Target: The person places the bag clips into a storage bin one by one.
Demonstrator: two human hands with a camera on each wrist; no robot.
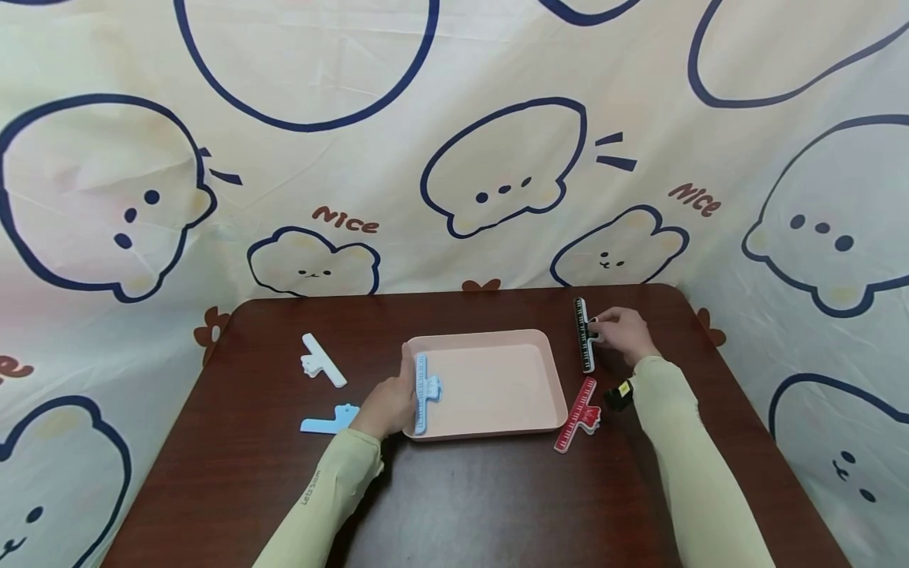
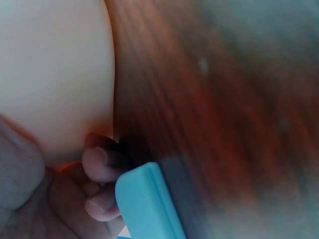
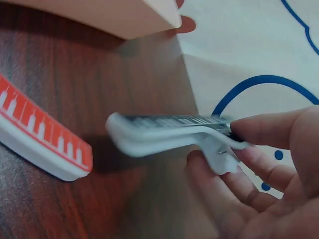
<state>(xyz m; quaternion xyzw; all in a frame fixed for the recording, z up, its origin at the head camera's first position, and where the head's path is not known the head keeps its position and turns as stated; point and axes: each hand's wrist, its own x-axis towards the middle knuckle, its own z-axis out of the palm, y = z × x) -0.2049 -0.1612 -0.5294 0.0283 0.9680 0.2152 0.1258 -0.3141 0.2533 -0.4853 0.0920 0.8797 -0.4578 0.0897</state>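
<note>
Where your right hand (image 1: 625, 331) works: thumb and fingers pinch the black clip (image 1: 583, 335) at its handle side, to the right of the tray (image 1: 490, 383); the clip's long bar tilts in the right wrist view, slightly blurred, with shadow beneath it.
Your left hand (image 1: 387, 406): it grips the tray's left edge, fingers curled.
Clip build: long straight bars with shaped handles; the black one has pale printed marks and a smooth white rim.
Tray form: shallow, smooth, pinkish-beige, rectangular with rounded corners and a raised rim.
Inside the tray: a light blue clip (image 1: 421, 394) lies along the left side, handle pointing inward.
Right of the tray: a red clip (image 1: 577, 414), white-marked and white-rimmed, lies aslant just beside the near corner, between tray and your right sleeve (image 1: 703, 457).
Left of the tray: a plain blue clip (image 1: 323, 426) lies close by your left hand; a white clip (image 1: 325, 363) lies farther back.
Surface: dark reddish-brown table (image 1: 511, 497), wood-grained, faintly glossy.
Behind: creased pale cloth (image 1: 398, 173) with dark-blue animal outlines.
In the way: your left hand covers part of the tray's left rim.
</note>
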